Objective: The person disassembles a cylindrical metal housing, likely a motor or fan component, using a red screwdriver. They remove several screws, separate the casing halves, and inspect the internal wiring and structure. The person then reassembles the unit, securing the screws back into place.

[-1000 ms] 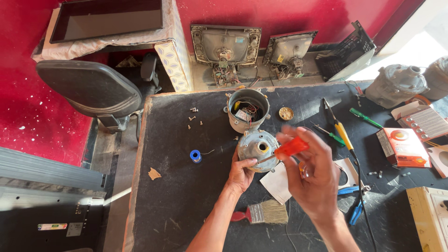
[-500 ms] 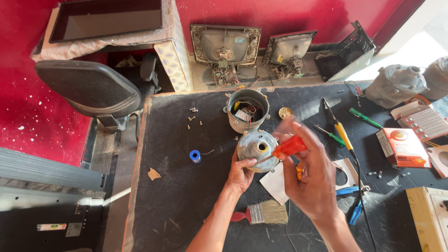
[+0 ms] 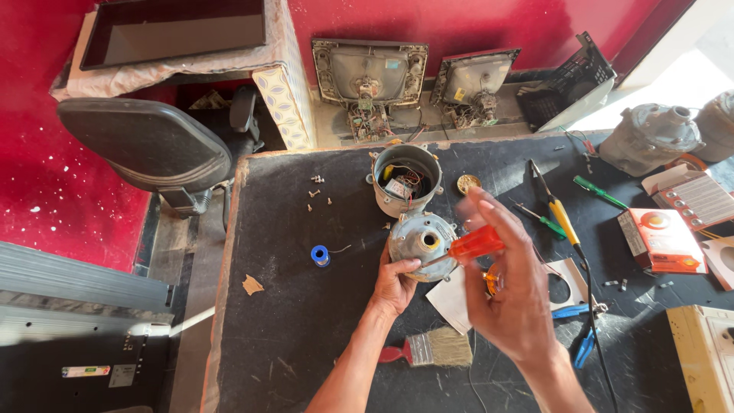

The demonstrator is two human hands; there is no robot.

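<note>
at the right edge of the black, scuffed worktop (image 3: 290, 344) lies a flat orange carton (image 3: 659, 241) with a round emblem on its face, and behind it an open white box (image 3: 692, 195) showing a ribbed grey insert; a pale yellow case (image 3: 699, 352) sits at the near right corner. the left hand (image 3: 395, 284) grips the lower rim of a round, dull grey cast-metal cover (image 3: 423, 239) with a hole in its middle, fingers curled under and thumb pressed on top. the cover lies near the table's middle, just in front of a grey metal cylinder housing (image 3: 406, 180) with coloured wires inside. the right hand (image 3: 511, 294) is raised and a little blurred, its fingers closed round a screwdriver with a translucent orange handle (image 3: 474, 245) whose shaft points at the cover. a blue spool (image 3: 319, 255) sits left, a bristle brush with a red handle (image 3: 428, 350) lies near.
</note>
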